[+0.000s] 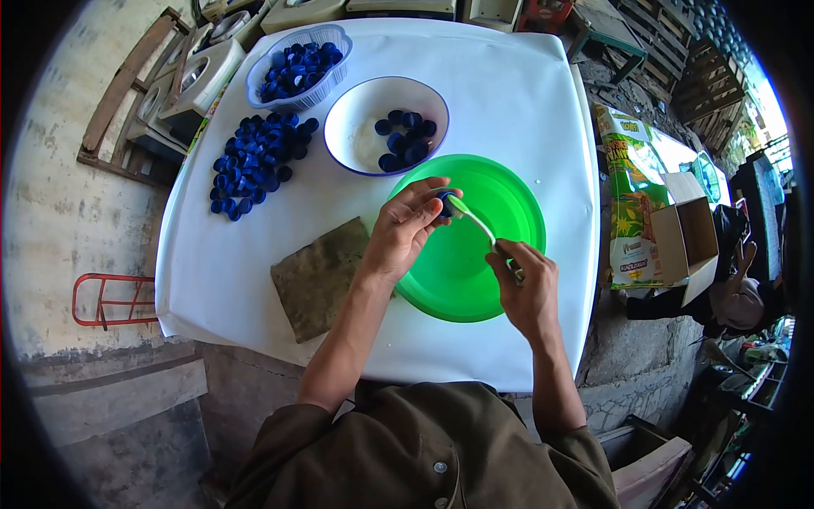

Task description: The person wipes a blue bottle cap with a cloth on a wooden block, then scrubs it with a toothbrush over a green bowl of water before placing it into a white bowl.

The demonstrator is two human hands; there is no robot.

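Blue cap (445, 203): pinched in fingers of left hand (402, 232), above green basin (505, 197). Brush (482, 226): held by handle in right hand (527, 287), head set against cap. White bowl (349, 125), blue caps inside: placed beyond left hand. Cap pile (254, 161): spread farther left, near cap-filled plastic tray (256, 83). Brown slab (318, 276): laid beside left forearm.

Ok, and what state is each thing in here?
Left hand: closed on cap.
Right hand: gripping brush.
Cap: held, brush head against it.
Basin: upright, beneath the hands; water unclear.
Bowl: upright, partly filled with caps.
Tub: upright, heaped with caps.
Loose caps: piled on table.
Brown mat: flat.
Carton: open, flaps out.
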